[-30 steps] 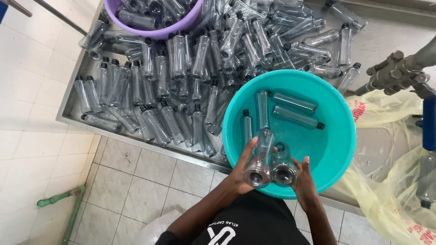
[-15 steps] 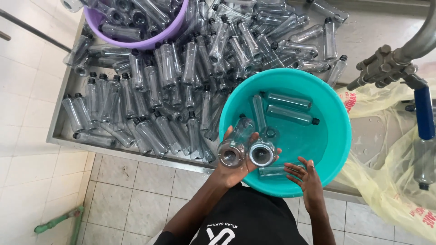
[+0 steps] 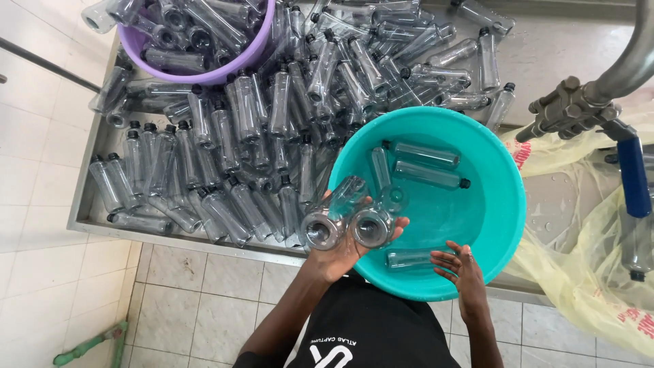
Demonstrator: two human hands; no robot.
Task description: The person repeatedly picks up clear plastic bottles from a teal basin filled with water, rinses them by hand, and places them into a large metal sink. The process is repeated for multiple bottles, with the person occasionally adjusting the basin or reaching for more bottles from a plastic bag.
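Observation:
My left hand (image 3: pixel 344 249) grips two clear plastic bottles (image 3: pixel 347 217) side by side, their bases facing the camera, above the near left rim of a teal basin (image 3: pixel 507 204). My right hand (image 3: pixel 458 267) is free, fingers spread, over the basin's near rim beside a bottle (image 3: pixel 407 258) lying in the water. Three more capped bottles (image 3: pixel 426 165) float further inside the basin.
A steel tray (image 3: pixel 88 217) holds a pile of several capped clear bottles (image 3: pixel 272 129). A purple basin (image 3: pixel 252 51) full of bottles sits at the far left. A metal pipe with a blue-handled valve (image 3: pixel 633 174) and yellow plastic sheeting (image 3: pixel 579 272) lie to the right.
My left hand has carried the two bottles leftward off the basin's middle to its left rim. My right hand has let go and dropped to the near rim.

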